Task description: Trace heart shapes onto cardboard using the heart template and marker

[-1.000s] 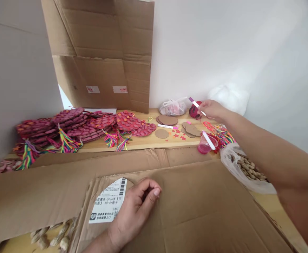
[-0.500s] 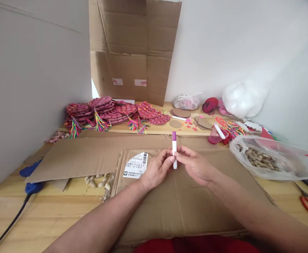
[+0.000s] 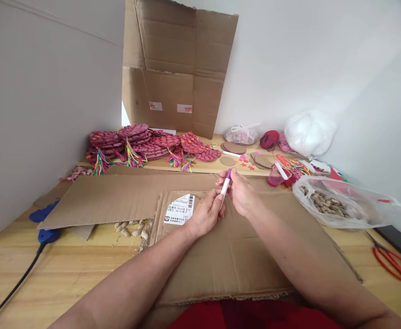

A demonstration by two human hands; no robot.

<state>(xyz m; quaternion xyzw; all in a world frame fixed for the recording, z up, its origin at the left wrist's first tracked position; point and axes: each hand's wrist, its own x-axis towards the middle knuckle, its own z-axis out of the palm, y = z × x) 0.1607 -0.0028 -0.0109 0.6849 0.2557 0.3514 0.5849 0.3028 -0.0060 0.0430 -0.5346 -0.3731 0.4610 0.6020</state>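
- Your left hand (image 3: 204,214) pinches the slim white plastic marker (image 3: 225,187) over the flat brown cardboard (image 3: 227,260).
- Your right hand's (image 3: 243,194) fingers pinch its purple cap (image 3: 228,173).
- Apparently uncapping; pulling calls for a firm left hold.

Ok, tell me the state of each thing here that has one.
Held marker: capped, tilted, between left hand and right hand.
Table marker: capped, lying down.
Peanut bag: open.
Small bag: knotted.
Yarn: wound up.
Scissors: lying down; blades unclear.
Back cardboard: standing upright.
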